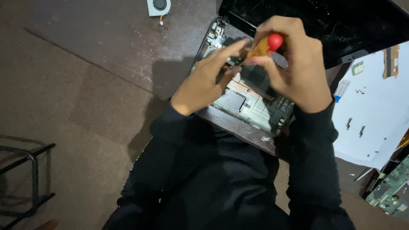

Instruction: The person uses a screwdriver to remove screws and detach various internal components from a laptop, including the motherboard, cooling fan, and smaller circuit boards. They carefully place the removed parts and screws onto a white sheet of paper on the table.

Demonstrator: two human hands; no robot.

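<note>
So the opened-up laptop base with its grey metal frame and bare internals sits at the near edge of the dark brown scratched wooden table, right in front of the person, with its black glossy screen lid folded back toward the far edge. The right hand is clamped round a screwdriver with an orange handle and a red rounded cap, fingers closed tight on the handle, held tilted over the far part of the base. The left hand has its fingers together and stretched out, tips touching down near the screwdriver's lower end; the tip itself is hidden behind the fingers, so can't tell what it's sitting on. Both hands and the black sleeves block a good chunk of the middle of the base. Over at the far edge there's a small square grey cooling fan with a short wire, well apart from everything. To the right lies a white sheet of paper acting as a parts tray: a few tiny dark screws, a small green board and a brownish flat strip lie on it. A green circuit board sits at the near right corner, and a black metal stool frame stands on the floor to the left.
</note>
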